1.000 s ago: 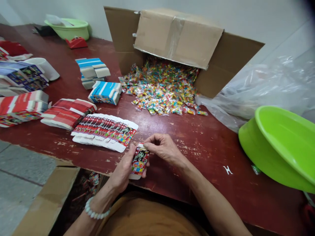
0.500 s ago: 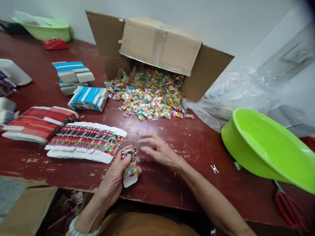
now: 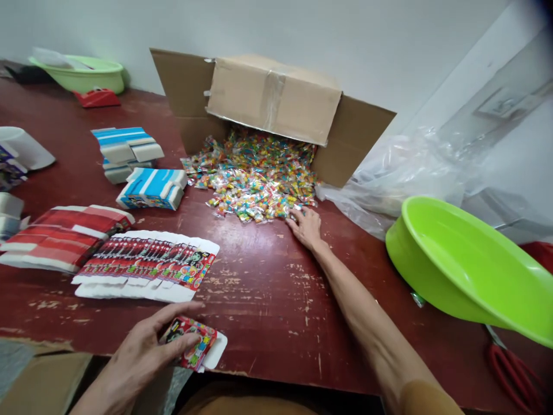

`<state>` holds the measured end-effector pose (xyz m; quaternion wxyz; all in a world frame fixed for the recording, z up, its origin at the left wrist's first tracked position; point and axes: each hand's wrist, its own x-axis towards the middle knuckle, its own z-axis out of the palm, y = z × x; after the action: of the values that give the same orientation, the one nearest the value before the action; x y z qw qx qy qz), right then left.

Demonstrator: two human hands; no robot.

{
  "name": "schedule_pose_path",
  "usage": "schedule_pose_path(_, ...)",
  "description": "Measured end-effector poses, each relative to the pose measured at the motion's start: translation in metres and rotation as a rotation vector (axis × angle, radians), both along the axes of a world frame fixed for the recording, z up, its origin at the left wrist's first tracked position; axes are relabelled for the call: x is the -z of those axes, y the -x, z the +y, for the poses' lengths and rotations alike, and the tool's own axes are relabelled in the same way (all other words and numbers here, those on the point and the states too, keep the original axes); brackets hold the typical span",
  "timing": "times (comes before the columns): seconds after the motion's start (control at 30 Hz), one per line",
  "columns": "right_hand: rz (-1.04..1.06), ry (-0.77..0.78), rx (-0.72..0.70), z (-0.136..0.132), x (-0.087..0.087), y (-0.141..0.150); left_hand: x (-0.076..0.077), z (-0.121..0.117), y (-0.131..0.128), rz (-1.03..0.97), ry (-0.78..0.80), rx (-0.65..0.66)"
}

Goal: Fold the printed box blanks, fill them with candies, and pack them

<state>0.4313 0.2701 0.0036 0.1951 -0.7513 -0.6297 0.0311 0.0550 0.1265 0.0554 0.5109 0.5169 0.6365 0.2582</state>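
Observation:
My left hand (image 3: 151, 349) grips a small red printed carton (image 3: 194, 341) near the table's front edge, thumb across its face; a white end flap sticks out to the right. Stretched forward, my right hand (image 3: 306, 226) touches the right front edge of a heap of candy packets (image 3: 254, 193), clear wrappers with colourful sweets inside. Its fingertips are partly hidden among the packets, so whether they pinch one is unclear. Left of centre lies a fanned row of flat red cartons (image 3: 147, 262), close beyond my left hand.
The heap spills from a cardboard box (image 3: 302, 104) lying on its side. A green basin (image 3: 466, 265) and red-handled scissors (image 3: 510, 363) are at right. Blue cartons (image 3: 151, 187), more red cartons (image 3: 64, 236) and a red tape dispenser (image 3: 97, 98) occupy the left.
My right hand has reached away from the carton, forward to the candy heap. My left hand has moved left and nearer to me, turning the carton so its flap points right.

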Motion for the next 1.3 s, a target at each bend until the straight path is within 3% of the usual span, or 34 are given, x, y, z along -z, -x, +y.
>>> schedule_pose_path(0.07,-0.003,-0.035,-0.104,-0.015,0.003,0.022,-0.003,0.001,0.004,0.121,0.021,0.096)
schedule_pose_path(0.17,0.010,-0.096,-0.242,-0.044,0.008,0.048,-0.002,-0.005,0.003,0.072,0.019,0.125)
schedule_pose_path(0.33,0.105,-0.211,-0.385,-0.072,0.011,0.061,-0.003,-0.018,-0.007,-0.274,0.201,-0.073)
schedule_pose_path(0.47,0.223,-0.335,-0.286,-0.070,-0.007,0.055,-0.007,-0.018,-0.018,-0.560,0.360,-0.150)
schedule_pose_path(0.57,0.579,-0.404,-0.157,-0.081,-0.035,0.060,-0.006,-0.018,-0.029,-0.693,0.441,-0.120)
schedule_pose_path(0.67,1.059,-0.166,-0.201,-0.104,-0.062,0.078,-0.005,-0.019,-0.044,-0.710,0.405,-0.062)
schedule_pose_path(0.77,1.249,-0.031,-0.239,-0.126,-0.073,0.100,-0.006,-0.022,-0.057,-0.659,0.322,0.016)
schedule_pose_path(0.87,1.247,-0.027,-0.236,-0.138,-0.068,0.117,-0.010,-0.024,-0.064,-0.617,0.278,0.102)
schedule_pose_path(1.03,1.039,-0.015,-0.279,-0.147,-0.060,0.126,-0.013,-0.025,-0.073,-0.649,0.280,0.208)
schedule_pose_path(1.17,0.921,-0.022,-0.450,-0.150,-0.061,0.121,-0.015,-0.022,-0.077,-0.735,0.289,0.099)
schedule_pose_path(1.23,1.063,0.095,-0.496,-0.150,-0.062,0.118,-0.016,-0.020,-0.078,-0.758,0.317,0.004)
schedule_pose_path(1.3,1.296,0.209,-0.429,-0.151,-0.062,0.117,-0.018,-0.018,-0.079,-0.765,0.383,-0.079)
